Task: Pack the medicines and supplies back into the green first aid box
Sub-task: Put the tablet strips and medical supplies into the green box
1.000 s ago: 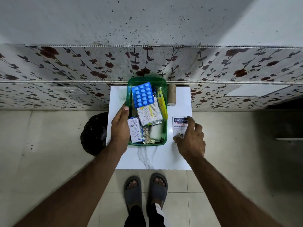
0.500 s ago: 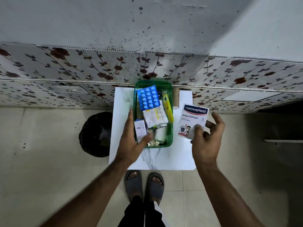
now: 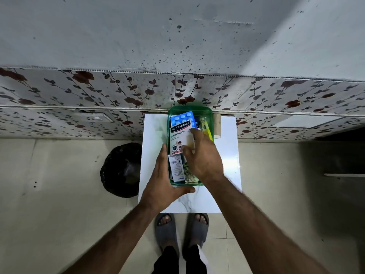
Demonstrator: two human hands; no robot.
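Observation:
The green first aid box [image 3: 206, 112] stands on a small white table [image 3: 154, 135] against the wall. Inside lie a blue blister pack [image 3: 180, 117], a yellow tube [image 3: 207, 129], a small white carton [image 3: 177, 168] and loose strips. My right hand [image 3: 203, 155] is over the box and holds a white plaster packet [image 3: 178, 138] flat above the contents. My left hand [image 3: 164, 180] grips the box's near left corner, thumb along the front rim.
A brown cardboard roll [image 3: 217, 125] stands on the table just right of the box. A black bin [image 3: 121, 170] sits on the floor left of the table. My feet in grey slippers [image 3: 181, 230] are at the table's front edge. A floral wall panel runs behind.
My right hand has carried the plaster packet from right of the box to above its contents. My left hand slid down to the box's near left corner.

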